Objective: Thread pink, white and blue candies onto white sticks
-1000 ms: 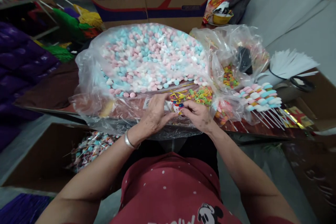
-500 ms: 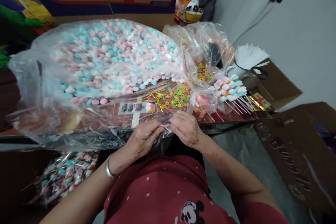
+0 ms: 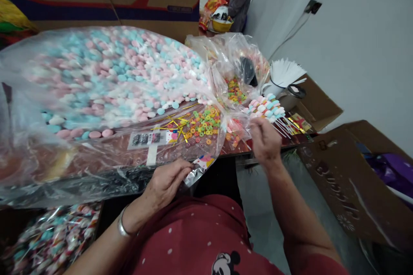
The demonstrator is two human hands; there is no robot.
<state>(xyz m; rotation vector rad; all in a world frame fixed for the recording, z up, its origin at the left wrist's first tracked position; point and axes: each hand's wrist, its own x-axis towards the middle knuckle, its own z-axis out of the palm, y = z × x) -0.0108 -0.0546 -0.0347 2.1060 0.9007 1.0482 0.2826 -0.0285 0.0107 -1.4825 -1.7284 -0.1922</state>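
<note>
My left hand [image 3: 169, 180] pinches a small clear cellophane bag with a colourful printed band [image 3: 204, 162] by its edge, just off the table's front edge. My right hand [image 3: 267, 141] is apart from it, over the front of the table, with its fingers curled and their tips hidden. Just beyond it lies a pile of pink, white and blue marshmallow skewers [image 3: 266, 107], their white sticks pointing toward the front right. Left of that hand are orange and pink gummies [image 3: 235, 131] in clear plastic. Ring-shaped gummies [image 3: 206, 123] and gold twist ties [image 3: 180, 128] lie on the plastic sheet between my hands.
A big clear bag of marshmallows [image 3: 122, 73] covers the table's left. White sticks [image 3: 285, 73] stand in a container beside a mug [image 3: 292, 96]. Cardboard boxes [image 3: 342, 180] stand at right. Wrapped candies [image 3: 58, 234] fill a box below left. Another person [image 3: 240, 2] sits behind.
My right hand has let go of the small bag and moved right, to beside the marshmallow skewers. My left hand keeps the bag, which now hangs more unfolded. The view has shifted right.
</note>
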